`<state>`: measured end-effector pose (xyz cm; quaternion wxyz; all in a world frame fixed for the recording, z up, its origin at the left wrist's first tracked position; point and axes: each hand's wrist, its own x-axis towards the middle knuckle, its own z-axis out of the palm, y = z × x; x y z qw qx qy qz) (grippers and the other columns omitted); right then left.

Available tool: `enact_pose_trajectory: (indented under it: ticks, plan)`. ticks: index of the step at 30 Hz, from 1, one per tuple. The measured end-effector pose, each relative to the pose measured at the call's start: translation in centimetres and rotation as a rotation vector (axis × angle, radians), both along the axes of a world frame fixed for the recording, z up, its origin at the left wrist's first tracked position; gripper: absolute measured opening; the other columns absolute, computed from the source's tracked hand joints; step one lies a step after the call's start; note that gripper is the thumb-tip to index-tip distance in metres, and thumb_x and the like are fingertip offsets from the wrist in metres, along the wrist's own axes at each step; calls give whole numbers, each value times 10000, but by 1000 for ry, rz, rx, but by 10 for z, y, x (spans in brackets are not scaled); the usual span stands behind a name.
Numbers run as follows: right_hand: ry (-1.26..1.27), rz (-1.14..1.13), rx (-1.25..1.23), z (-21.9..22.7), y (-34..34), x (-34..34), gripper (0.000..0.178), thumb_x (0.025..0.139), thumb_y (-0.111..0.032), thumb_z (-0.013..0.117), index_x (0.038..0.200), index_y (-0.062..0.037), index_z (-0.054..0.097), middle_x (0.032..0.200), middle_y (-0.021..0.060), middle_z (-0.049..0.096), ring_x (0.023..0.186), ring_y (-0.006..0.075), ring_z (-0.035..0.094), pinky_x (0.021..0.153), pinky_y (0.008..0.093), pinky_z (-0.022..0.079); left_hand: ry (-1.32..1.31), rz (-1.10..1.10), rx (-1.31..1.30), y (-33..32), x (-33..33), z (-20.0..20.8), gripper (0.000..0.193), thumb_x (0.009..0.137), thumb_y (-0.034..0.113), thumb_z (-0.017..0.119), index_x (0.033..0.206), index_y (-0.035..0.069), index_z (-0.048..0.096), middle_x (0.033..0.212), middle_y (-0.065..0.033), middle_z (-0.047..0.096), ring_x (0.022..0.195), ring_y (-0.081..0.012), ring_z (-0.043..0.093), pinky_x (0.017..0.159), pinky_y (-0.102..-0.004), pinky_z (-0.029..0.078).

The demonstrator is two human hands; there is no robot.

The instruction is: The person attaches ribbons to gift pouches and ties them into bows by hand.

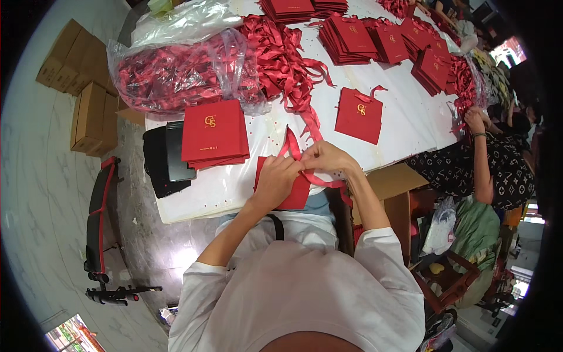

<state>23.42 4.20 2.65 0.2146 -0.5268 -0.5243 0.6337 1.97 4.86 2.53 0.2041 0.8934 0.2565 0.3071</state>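
A red paper gift bag [297, 193] lies at the table's front edge, close to my body. My left hand [278, 180] rests over the bag, its fingers closed at the upper edge where a red ribbon [291, 142] loops up. My right hand [326, 158] pinches the ribbon beside the left fingertips, and a loose end trails down to the right. The exact grip between the fingertips is partly hidden. Left of my hands sits a stack of red gift bags [214, 135]. A single bag [359, 117] with a ribbon at its top lies ahead to the right.
A clear plastic bag of red ribbons [179, 75] and a loose ribbon heap [278, 58] lie at the far left. Stacked red bags [349, 38] stand farther back. A dark phone-like slab [179, 154] is at the left edge. Another person's hand [476, 120] works at right.
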Motion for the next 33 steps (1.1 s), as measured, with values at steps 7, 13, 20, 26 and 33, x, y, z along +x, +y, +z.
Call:
enact_pose_trajectory:
  ticks: [7, 13, 20, 26, 33]
  plan:
    - [-177, -481, 134, -16, 3, -19, 195, 805, -213, 713, 767, -21, 716, 541, 18, 586, 507, 87, 554, 487, 267, 424, -2, -1, -243, -1, -2, 6, 191, 777, 179, 768, 886, 111, 627, 818, -43, 644, 777, -254, 608, 739, -375, 392]
    - [-157, -601, 269, -16, -15, 0, 245, 861, -249, 718, 806, -10, 707, 622, 32, 619, 528, 106, 545, 515, 284, 435, -44, 135, -271, -2, 3, 0, 192, 781, 183, 778, 881, 113, 630, 831, -35, 667, 781, -234, 630, 738, -372, 399]
    - [-289, -118, 311, 12, -52, 4, 244, 838, -285, 763, 809, -49, 705, 641, 47, 629, 567, 151, 578, 586, 309, 466, -106, 216, -237, 17, 3, -9, 185, 787, 185, 764, 887, 107, 629, 809, -28, 662, 775, -232, 633, 729, -372, 396]
    - [-191, -314, 268, 18, -39, -16, 182, 915, -171, 684, 827, -14, 653, 717, -10, 638, 648, 54, 544, 589, 241, 443, -142, 313, -85, 9, 14, -11, 249, 842, 109, 672, 1077, 54, 608, 983, -98, 624, 963, -312, 552, 836, -427, 394]
    - [-46, -536, 307, 1, -19, -42, 214, 907, -200, 693, 811, -12, 663, 629, -21, 598, 576, 29, 501, 527, 225, 398, -554, 69, -1070, -40, 18, -30, 320, 977, 57, 566, 1240, -13, 398, 864, -61, 622, 767, -75, 575, 641, -218, 443]
